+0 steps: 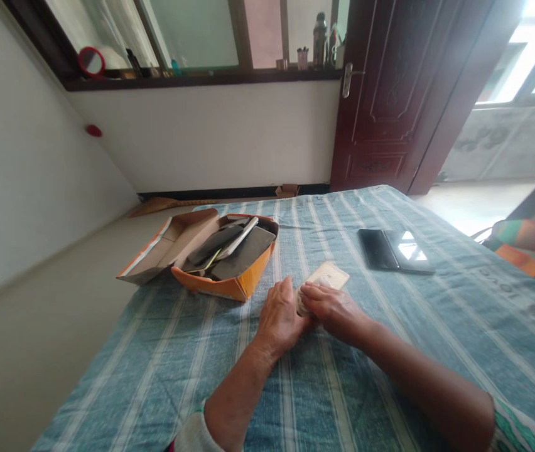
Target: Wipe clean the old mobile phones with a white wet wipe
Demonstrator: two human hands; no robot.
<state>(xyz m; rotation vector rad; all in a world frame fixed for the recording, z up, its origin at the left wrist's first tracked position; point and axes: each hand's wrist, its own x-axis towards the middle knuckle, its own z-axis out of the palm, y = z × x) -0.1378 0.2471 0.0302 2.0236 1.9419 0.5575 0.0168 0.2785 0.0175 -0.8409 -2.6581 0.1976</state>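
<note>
A cream phone [339,274] with a finely ribbed back and rounded corners rests low over the striped cloth, its far end showing beyond my fingers. My left hand [277,319] closes round its near left side, thumb and fingers partly hidden. Pressed onto its back, my right hand [336,311] bunches a white tissue [301,301] under the fingers. To the left stands an orange box [259,271] with its brown lid folded open. Several dark, flat phone-like pieces [223,243] and a white-edged phone [240,238] lie heaped inside it.
Two dark, glossy phones [377,249] lie side by side at the right on the blue striped bedcloth [192,383]. Beyond the bed are a white wall, a window ledge [230,78] with small items and a dark red door [390,94]. Patterned fabric [522,248] hangs at far right.
</note>
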